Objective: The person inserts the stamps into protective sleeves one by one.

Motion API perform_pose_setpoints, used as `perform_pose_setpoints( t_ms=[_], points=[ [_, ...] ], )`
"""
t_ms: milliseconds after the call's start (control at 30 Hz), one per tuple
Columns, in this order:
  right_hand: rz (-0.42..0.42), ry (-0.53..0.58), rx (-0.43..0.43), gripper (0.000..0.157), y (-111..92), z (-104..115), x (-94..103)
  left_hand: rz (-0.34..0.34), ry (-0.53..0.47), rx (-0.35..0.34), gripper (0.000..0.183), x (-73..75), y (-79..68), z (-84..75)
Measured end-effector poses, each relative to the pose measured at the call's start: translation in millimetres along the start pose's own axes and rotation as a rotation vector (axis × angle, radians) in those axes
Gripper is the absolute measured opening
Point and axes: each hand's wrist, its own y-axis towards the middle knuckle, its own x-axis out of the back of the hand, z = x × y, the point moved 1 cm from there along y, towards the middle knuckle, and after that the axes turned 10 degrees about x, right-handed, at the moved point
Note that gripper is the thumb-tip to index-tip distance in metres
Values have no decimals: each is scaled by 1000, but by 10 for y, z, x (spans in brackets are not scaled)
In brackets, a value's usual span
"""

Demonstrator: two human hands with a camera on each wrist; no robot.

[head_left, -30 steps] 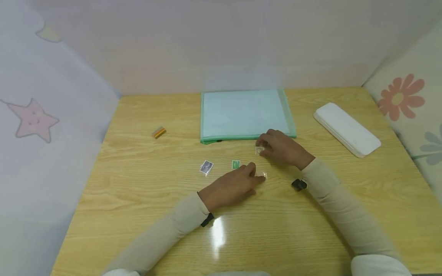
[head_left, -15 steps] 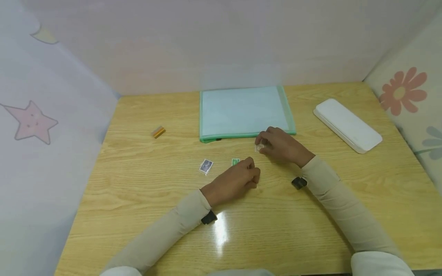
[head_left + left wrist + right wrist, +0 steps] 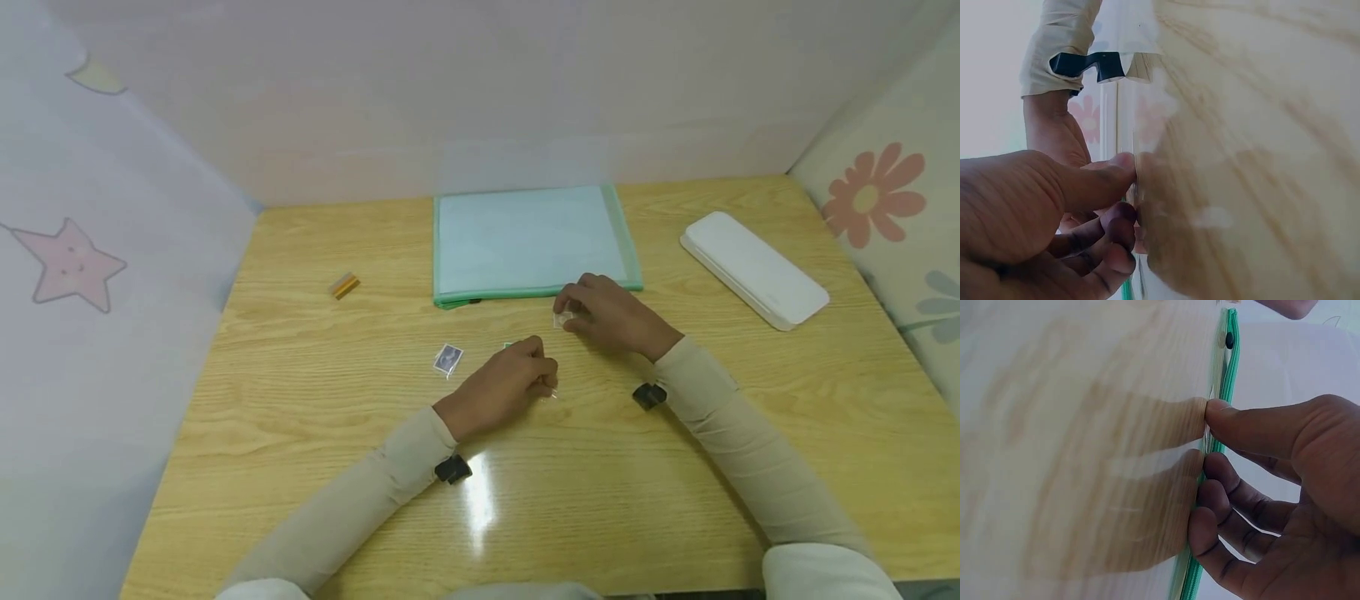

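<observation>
My left hand (image 3: 502, 385), fingers curled, pinches a small clear sleeve (image 3: 551, 394) at the tabletop; its contents are hidden. In the left wrist view, thumb and forefinger meet the surface with a thin edge between them. Further right, my right hand (image 3: 618, 317) holds a pale stamp (image 3: 562, 320) flat on the table between thumb and fingers, just in front of the zip folder. Behind my left knuckles a green stamp (image 3: 507, 345) is mostly covered. A purple stamp (image 3: 448, 359) in a clear sleeve lies left of that hand.
At the back of the wooden table (image 3: 300, 400) lies a pale zip folder (image 3: 525, 242) with green edging. A white case (image 3: 753, 268) sits at the back right. Further left is a small brown-and-orange striped piece (image 3: 345, 286). Printed walls enclose the back and sides.
My left hand has drawn back a little to the left with the clear sleeve, its fingers curling in and covering most of the green stamp. My right hand stays at the pale stamp.
</observation>
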Motion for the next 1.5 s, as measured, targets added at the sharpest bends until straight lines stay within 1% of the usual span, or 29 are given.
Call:
perform_pose_setpoints(
  t_ms=[133, 200, 267, 333, 367, 433, 600, 667, 733, 833, 900, 967, 1100, 1200, 1233, 1300, 1400, 1500],
  points=[
    [-5, 6, 2, 20, -4, -19, -15, -17, 4, -1, 6, -12, 24, 16],
    [-7, 15, 3, 19, 0, -26, -25, -23, -13, 7, 5, -15, 24, 29],
    [-9, 22, 1, 19, 3, -31, -34, -34, -53, 21, 3, -9, 23, 43],
    [-11, 18, 3, 18, 7, -33, -38, -57, -118, 32, 6, 2, 17, 52],
    [-12, 15, -1, 17, 5, -36, -40, -70, -157, 33, 7, 13, 14, 53],
    [-14, 9, -7, 14, 2, -42, -50, -93, -265, 35, 10, 37, 16, 52],
    [-8, -11, 21, 11, 10, -48, -81, -127, -608, 35, 11, 105, 16, 44],
    [-6, -3, 31, 10, 14, -39, -85, -138, -717, 37, 13, 136, 12, 25],
    [-12, 29, 33, 9, 20, -26, -85, -148, -794, 36, 15, 180, 4, -8],
    [-32, 98, 32, 7, 29, -26, -79, -152, -856, 28, 15, 284, -15, -82],
    [-59, 153, 48, 7, 36, -28, -65, -152, -875, 34, 16, 367, -30, -129],
    [-92, 211, 67, 8, 40, -21, -37, -169, -858, 44, 16, 445, -37, -161],
    [-167, 358, 103, 16, 51, 47, 51, -243, -759, 85, 32, 552, -41, -178],
    [-244, 451, 111, 25, 67, 162, 155, -294, -699, 106, 41, 559, -16, -121],
    [-275, 471, 110, 27, 72, 218, 197, -306, -686, 112, 41, 551, -7, -92],
    [-341, 487, 113, 28, 72, 355, 287, -331, -670, 120, 34, 532, 5, -33],
    [-432, 486, 134, 23, 60, 582, 420, -366, -639, 117, 21, 510, 10, 48],
    [-483, 491, 155, 20, 41, 766, 514, -392, -616, 102, 13, 512, 1, 93]
  ],
)
